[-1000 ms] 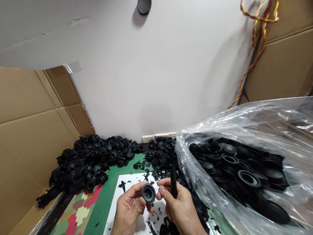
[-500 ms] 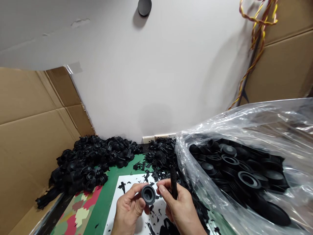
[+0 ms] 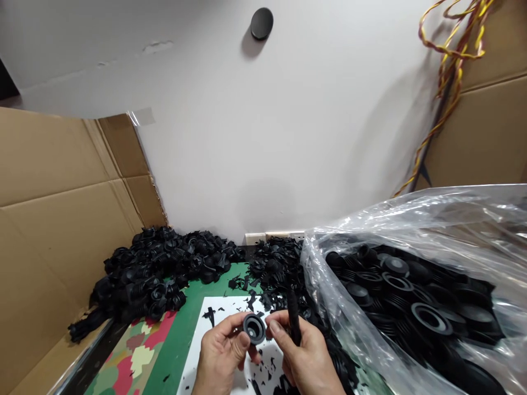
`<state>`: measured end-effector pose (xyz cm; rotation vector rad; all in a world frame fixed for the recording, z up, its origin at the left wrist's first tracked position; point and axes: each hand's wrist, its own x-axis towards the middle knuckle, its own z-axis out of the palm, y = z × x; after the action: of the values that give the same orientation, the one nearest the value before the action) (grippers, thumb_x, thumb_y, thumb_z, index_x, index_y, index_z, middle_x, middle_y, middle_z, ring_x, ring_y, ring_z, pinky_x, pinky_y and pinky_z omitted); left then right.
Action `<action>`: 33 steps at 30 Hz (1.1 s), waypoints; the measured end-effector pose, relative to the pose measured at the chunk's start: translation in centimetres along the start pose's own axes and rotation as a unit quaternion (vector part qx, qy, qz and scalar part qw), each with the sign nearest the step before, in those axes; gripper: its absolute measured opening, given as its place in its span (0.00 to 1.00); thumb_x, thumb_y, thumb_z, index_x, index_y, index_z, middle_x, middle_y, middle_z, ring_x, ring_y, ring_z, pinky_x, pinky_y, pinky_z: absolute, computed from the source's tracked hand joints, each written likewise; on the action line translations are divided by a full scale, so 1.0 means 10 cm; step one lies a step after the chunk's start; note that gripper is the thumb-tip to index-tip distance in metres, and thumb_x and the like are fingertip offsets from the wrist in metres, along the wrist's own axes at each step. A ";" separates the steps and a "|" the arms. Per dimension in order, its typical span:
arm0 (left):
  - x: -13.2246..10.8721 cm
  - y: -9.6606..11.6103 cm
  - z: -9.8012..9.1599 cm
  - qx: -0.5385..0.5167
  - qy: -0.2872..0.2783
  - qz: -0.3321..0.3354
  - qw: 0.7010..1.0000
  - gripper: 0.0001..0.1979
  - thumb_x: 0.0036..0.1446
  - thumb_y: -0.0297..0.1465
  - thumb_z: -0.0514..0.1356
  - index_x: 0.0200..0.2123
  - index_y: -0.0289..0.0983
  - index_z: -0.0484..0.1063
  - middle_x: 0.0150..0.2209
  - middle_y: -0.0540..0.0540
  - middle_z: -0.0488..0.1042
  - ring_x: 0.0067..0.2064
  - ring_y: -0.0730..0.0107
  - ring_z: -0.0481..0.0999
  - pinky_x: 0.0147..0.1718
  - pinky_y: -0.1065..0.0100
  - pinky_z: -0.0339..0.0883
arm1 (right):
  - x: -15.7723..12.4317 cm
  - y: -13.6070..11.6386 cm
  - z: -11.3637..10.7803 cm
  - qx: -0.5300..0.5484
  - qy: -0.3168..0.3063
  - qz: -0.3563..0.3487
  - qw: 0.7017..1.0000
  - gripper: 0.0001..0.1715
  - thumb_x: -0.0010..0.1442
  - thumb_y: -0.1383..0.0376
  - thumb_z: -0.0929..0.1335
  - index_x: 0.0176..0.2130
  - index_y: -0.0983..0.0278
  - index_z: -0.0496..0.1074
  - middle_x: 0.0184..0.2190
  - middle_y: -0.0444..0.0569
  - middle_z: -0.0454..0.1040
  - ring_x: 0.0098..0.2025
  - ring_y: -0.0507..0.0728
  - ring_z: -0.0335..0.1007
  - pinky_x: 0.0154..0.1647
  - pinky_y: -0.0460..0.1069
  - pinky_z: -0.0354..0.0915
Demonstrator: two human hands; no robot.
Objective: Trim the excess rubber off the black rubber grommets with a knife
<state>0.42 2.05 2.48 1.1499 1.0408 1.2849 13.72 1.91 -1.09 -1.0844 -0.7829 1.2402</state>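
Observation:
My left hand (image 3: 222,351) pinches a round black rubber part (image 3: 254,329) between thumb and fingers, its hollow stepped opening turned towards me and slightly right. Just to its right, my right hand (image 3: 310,354) is closed around a slim black-handled tool (image 3: 293,315) that stands up between thumb and forefinger. The tool's working end is hidden by the fingers. My right thumb and fingertips are close to the part's right rim; whether they touch it I cannot tell. Beneath both hands lies a white sheet (image 3: 195,340) with black rubber scraps scattered over it.
A heap of black ribbed rubber parts (image 3: 164,274) lies at the left beside a cardboard panel (image 3: 69,208). Black trimmings (image 3: 275,263) are piled behind the sheet. On the right, a clear plastic bag (image 3: 317,274) holds many similar parts. Twisted wires (image 3: 432,131) hang by the wall.
The whole view has shifted, so the scene sits further right and slightly lower. In my left hand the rubber part has turned slightly to the right. Both hands keep their grips.

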 end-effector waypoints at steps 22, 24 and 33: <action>-0.01 -0.12 -0.03 0.029 -0.055 0.015 0.998 0.20 0.33 0.39 0.73 0.32 0.36 0.82 0.33 0.43 0.79 0.29 0.67 0.72 0.29 0.71 0.67 | -0.09 -0.23 0.01 -0.135 -0.047 -0.064 0.988 0.13 0.50 0.58 0.68 0.21 0.64 0.66 0.19 0.44 0.68 0.26 0.56 0.64 0.28 0.48 0.60; -0.03 -0.09 0.00 0.019 -0.040 -0.010 0.999 0.20 0.34 0.39 0.73 0.32 0.35 0.82 0.27 0.45 0.78 0.27 0.68 0.72 0.28 0.71 0.68 | -0.09 -0.24 0.01 -0.141 -0.050 -0.062 0.987 0.12 0.50 0.59 0.67 0.21 0.64 0.66 0.19 0.44 0.68 0.25 0.55 0.63 0.26 0.47 0.59; -0.01 0.02 -0.01 -0.027 -0.040 -0.105 0.993 0.18 0.42 0.39 0.71 0.31 0.29 0.80 0.26 0.39 0.80 0.23 0.72 0.74 0.17 0.78 0.59 | -0.04 -0.11 0.05 -0.036 -0.061 0.124 0.990 0.09 0.43 0.61 0.65 0.24 0.65 0.69 0.09 0.37 0.60 0.10 0.44 0.41 0.09 0.42 0.46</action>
<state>0.29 1.97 2.69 1.0154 1.0322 1.0863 13.54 1.67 0.16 -1.2001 -0.8076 1.5105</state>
